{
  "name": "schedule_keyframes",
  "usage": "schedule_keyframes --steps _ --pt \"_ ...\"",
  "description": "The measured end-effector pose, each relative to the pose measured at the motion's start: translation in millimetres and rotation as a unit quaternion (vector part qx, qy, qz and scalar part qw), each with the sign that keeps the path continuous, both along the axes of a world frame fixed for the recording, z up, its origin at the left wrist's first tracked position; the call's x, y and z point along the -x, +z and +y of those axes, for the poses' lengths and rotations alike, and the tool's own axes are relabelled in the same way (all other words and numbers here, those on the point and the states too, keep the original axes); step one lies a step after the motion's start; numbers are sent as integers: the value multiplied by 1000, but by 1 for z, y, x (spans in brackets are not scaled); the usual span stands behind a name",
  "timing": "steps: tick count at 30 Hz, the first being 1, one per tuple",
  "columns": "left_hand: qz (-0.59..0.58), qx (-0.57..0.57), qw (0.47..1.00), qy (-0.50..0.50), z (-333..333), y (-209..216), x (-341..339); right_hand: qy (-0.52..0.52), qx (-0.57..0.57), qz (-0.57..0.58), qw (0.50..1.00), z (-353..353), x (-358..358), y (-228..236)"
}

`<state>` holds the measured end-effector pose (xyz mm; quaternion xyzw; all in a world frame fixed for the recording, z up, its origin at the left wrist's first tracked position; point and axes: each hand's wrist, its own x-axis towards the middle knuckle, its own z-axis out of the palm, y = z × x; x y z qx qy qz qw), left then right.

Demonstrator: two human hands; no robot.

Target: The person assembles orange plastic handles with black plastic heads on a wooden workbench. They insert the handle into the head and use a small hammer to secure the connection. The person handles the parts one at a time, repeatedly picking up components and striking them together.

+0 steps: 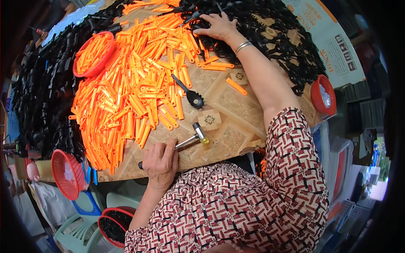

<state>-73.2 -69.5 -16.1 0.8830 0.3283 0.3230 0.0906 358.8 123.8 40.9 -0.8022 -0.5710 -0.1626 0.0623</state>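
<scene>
My left hand (160, 163) is closed round the handle of a small hammer (200, 134) near the table's front edge. The hammer's head has a black face and a yellow translucent face. My right hand (218, 28), fingers spread, reaches to the far side over a heap of black spaghetti servers (270, 38); whether its fingertips touch them I cannot tell. A big pile of orange plastic handles (130, 92) covers the table's left middle. One black spaghetti server (195, 99) lies alone between the pile and the hammer, with a loose orange handle (236, 86) to its right.
A red basket of orange handles (113, 48) sits on the pile's far left. Rows of black parts (42, 84) line the left. Red baskets (78, 185) (331, 105) hang at the left and right edges. Below left are a pale green chair (80, 230) and red bowls (101, 230) of black parts.
</scene>
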Motion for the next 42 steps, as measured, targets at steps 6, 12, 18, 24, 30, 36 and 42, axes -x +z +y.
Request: schedule_keyframes --steps 6,12,18,24,30,36,42 --pt "-13 16 1000 -20 -5 14 -1 100 3 18 995 -72 16 27" --pt "9 26 999 -46 -5 25 2 211 148 105 961 -117 -5 85" --pt "-44 23 997 -55 6 10 3 210 105 130 963 10 14 113" --pt "-17 55 998 -19 1 29 13 218 74 -121 966 230 -31 30" --pt "4 83 996 14 -2 34 17 16 149 -124 981 267 -41 -10" --pt "3 93 996 1 0 42 17 80 209 -157 962 203 -15 4" --pt "-25 86 996 -6 2 42 18 240 230 -112 936 104 12 10"
